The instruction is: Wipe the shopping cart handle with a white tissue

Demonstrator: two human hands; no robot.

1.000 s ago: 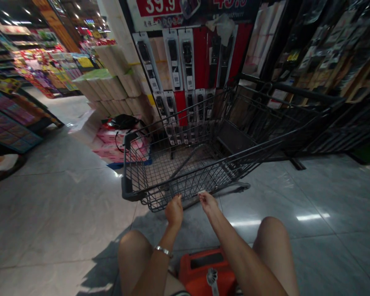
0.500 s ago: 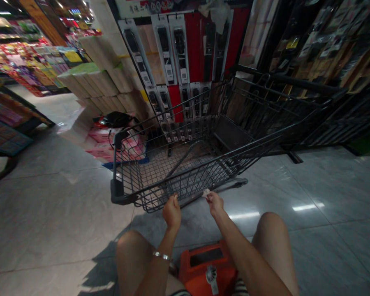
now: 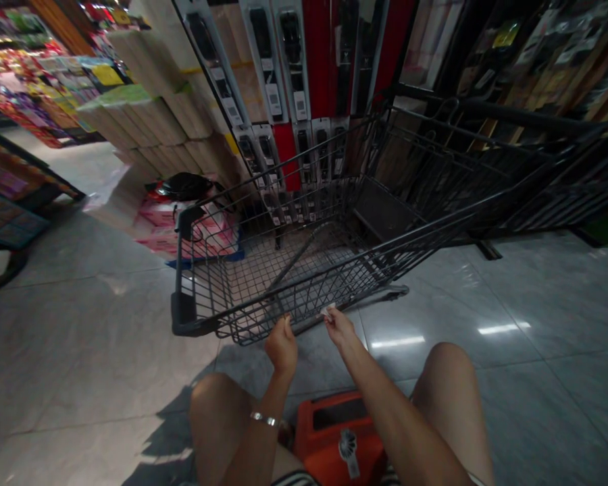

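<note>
My right hand [image 3: 341, 328] is closed in a pinch on a small white scrap [image 3: 328, 311], perhaps paper or tissue. To its left is my left hand [image 3: 282, 345], its fingers curled together at the near lower side of a dark wire shopping cart [image 3: 304, 293]. Whether those fingers grip anything is hidden from me. A silver bracelet [image 3: 264, 419] circles my left wrist. The cart stands sideways in front of me, and its basket shows bare wire mesh. Both hands are near its lower edge; contact with the wires cannot be made out.
Between my knees is an orange plastic object [image 3: 329, 432] with a fan-shaped mark. Behind the cart, packaged goods [image 3: 291, 64] hang on a rack. Stacked paper packs [image 3: 152, 118] and pink packages with a black bag [image 3: 185, 185] on top stand left. Grey tiles [image 3: 101, 324] cover the floor.
My right hand has moved slightly left and up, closer to my left hand, with the white scrap still pinched. My left hand has barely moved. The whole view has shifted a little.
</note>
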